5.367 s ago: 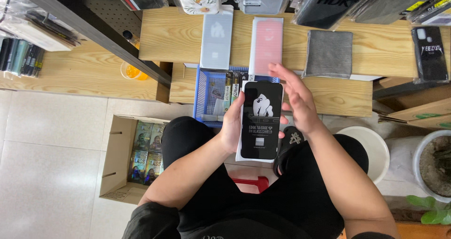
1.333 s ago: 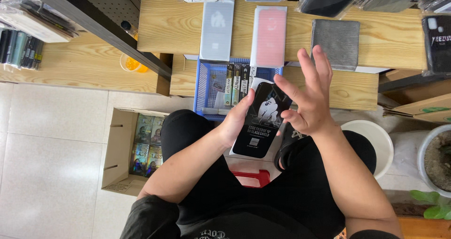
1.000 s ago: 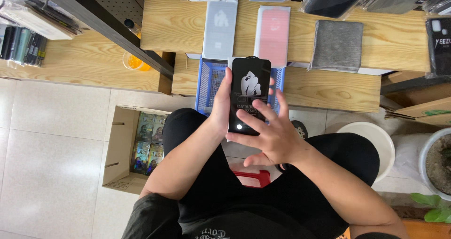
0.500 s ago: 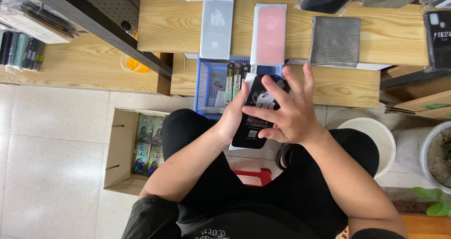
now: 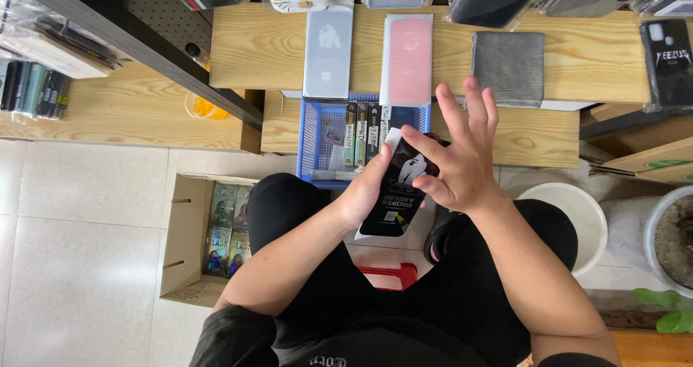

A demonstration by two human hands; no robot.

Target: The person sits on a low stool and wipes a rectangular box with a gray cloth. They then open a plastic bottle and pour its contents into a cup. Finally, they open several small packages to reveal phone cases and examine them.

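1. We see the left hand (image 5: 364, 194) grasping the black screen protector (image 5: 395, 197) by its left edge. The piece is tilted, with a white layer showing along its upper and lower edges.
2. The screen protector is in the air over the lap, just in front of the blue basket (image 5: 312, 132) and below the wooden tabletop (image 5: 577, 64).
3. The right hand (image 5: 462, 168) is released and spread. Its thumb and forefinger touch the protector's upper right part, and the other fingers fan upward, clear of it.
4. We judge the step to be working over the protector's face or top edge with the fingertips. We cannot tell whether a film is being pinched.
5. Any further handling calls for a steady left-hand hold and a light, precise touch at that corner.
6. Half a second ago the right hand lay broad across the protector's upper half. Now its fingers have lifted and it has drawn off to the right.
7. On the tabletop lie a pale grey sheet (image 5: 328, 55), a pink sheet (image 5: 406, 58) and a grey cloth (image 5: 507, 67), as before.
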